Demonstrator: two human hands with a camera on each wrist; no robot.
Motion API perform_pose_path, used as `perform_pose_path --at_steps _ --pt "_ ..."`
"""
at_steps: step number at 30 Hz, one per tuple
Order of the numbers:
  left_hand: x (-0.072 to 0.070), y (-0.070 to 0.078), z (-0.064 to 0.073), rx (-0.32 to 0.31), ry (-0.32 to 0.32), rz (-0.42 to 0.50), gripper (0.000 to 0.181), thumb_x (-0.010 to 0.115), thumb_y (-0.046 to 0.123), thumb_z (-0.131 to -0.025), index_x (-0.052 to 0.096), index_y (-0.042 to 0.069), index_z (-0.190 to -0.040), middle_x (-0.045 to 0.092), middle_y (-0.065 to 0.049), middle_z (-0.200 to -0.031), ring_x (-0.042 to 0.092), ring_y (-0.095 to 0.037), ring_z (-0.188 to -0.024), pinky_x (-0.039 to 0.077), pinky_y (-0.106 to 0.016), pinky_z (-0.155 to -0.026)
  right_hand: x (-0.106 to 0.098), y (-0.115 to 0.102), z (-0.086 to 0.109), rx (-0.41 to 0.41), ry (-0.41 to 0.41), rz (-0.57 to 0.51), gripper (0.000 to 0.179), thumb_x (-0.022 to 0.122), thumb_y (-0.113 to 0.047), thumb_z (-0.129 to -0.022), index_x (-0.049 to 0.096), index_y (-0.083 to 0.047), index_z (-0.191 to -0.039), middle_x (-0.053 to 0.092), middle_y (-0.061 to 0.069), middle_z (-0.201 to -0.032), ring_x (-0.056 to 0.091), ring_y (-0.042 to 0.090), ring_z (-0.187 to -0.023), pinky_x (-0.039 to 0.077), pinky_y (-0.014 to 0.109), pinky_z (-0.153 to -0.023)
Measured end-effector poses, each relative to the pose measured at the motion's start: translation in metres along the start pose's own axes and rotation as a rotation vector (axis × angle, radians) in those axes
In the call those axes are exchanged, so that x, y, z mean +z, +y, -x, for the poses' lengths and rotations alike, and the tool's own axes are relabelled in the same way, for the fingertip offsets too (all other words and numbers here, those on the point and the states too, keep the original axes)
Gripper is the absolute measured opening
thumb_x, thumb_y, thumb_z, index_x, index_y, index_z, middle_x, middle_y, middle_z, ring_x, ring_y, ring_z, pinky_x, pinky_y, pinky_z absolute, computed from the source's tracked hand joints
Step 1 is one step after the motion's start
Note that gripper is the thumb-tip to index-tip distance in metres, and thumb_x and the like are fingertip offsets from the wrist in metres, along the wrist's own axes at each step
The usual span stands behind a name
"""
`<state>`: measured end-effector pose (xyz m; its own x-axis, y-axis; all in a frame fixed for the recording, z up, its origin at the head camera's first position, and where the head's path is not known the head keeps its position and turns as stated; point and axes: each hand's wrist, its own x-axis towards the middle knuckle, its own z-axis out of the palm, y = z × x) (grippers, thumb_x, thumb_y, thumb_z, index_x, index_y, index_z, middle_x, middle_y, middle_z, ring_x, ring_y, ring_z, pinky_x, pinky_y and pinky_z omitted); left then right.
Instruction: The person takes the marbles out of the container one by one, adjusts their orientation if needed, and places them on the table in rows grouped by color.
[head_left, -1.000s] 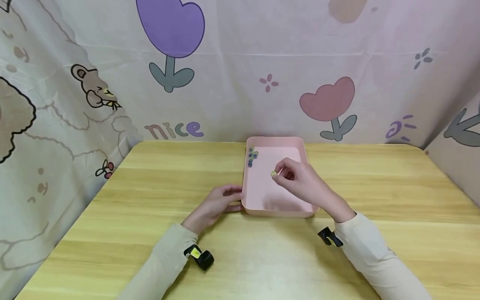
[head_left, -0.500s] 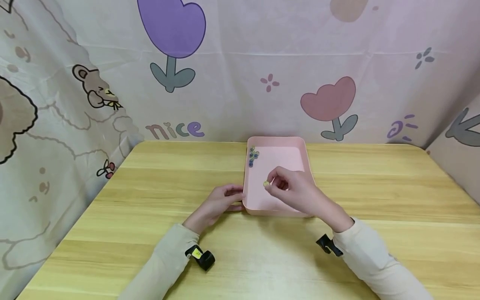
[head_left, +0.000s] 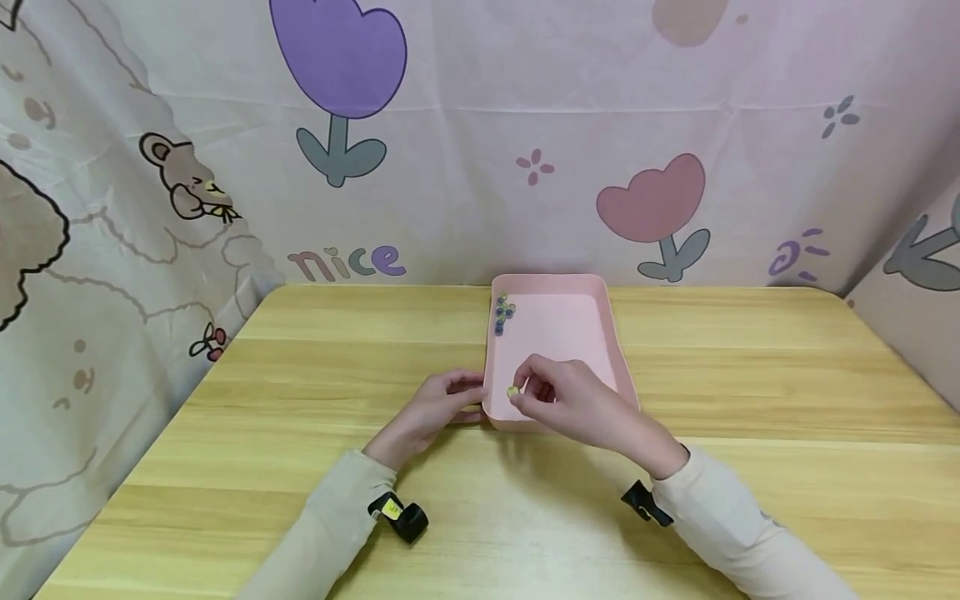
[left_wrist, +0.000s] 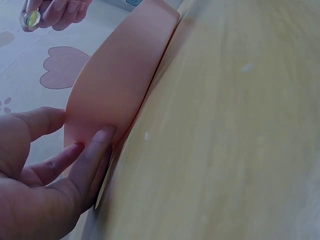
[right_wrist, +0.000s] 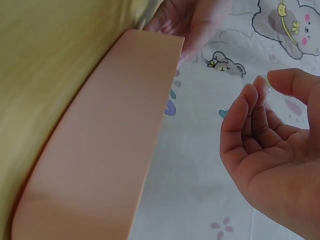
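Observation:
My right hand [head_left: 577, 406] pinches a small clear marble with a yellow-green core [head_left: 513, 391] between thumb and index finger, above the near left part of a pink tray [head_left: 558, 333]. In the left wrist view the marble [left_wrist: 33, 19] shows at the fingertips; in the right wrist view the fingers mostly cover it. My left hand [head_left: 435, 410] touches the outside of the tray's left wall near the front corner. Its fingertips rest on the wall [left_wrist: 117, 70], with the thumb up at the rim. Several blue and yellow-green marbles [head_left: 499, 312] lie together along the tray's far left side.
The shallow tray stands on a wood-grain table [head_left: 360, 333], its far end near the back edge. Behind hangs a printed cloth [head_left: 465, 192] with flowers and bears. A small black camera [head_left: 408, 522] is strapped at the left sleeve, another [head_left: 647, 503] at the right.
My right hand has moved nearer and to the left over the tray, carrying the pinched marble. The left hand, tray and grouped marbles stay in place.

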<state>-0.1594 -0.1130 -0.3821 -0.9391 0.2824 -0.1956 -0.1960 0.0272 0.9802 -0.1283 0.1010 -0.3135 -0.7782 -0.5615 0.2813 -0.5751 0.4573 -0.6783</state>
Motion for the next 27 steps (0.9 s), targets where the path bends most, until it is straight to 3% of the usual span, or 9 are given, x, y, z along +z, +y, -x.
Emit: perform_pose_path --at_steps 7,27 --pt "-0.002 -0.002 0.0 -0.006 0.001 -0.003 0.033 0.057 0.002 -0.095 0.052 -0.012 -0.125 0.057 -0.022 -0.119 0.061 -0.019 -0.095 0.057 -0.035 -0.086 0.007 0.001 0.003 0.005 -0.125 -0.025 0.005 0.064 -0.009 -0.088 0.059 -0.01 -0.089 0.057 -0.012 -0.07 0.051 0.002 -0.062 0.048 0.021 -0.057" --pt "0.0 -0.001 0.001 -0.015 0.003 -0.004 0.033 0.058 0.002 -0.095 0.053 -0.012 -0.124 0.059 -0.02 -0.116 0.061 -0.018 -0.093 0.056 -0.035 -0.087 0.022 0.001 0.007 -0.031 -0.283 -0.047 0.005 0.061 -0.005 -0.087 0.061 -0.008 -0.09 0.057 -0.013 -0.07 0.051 -0.001 -0.065 0.05 0.019 -0.061"
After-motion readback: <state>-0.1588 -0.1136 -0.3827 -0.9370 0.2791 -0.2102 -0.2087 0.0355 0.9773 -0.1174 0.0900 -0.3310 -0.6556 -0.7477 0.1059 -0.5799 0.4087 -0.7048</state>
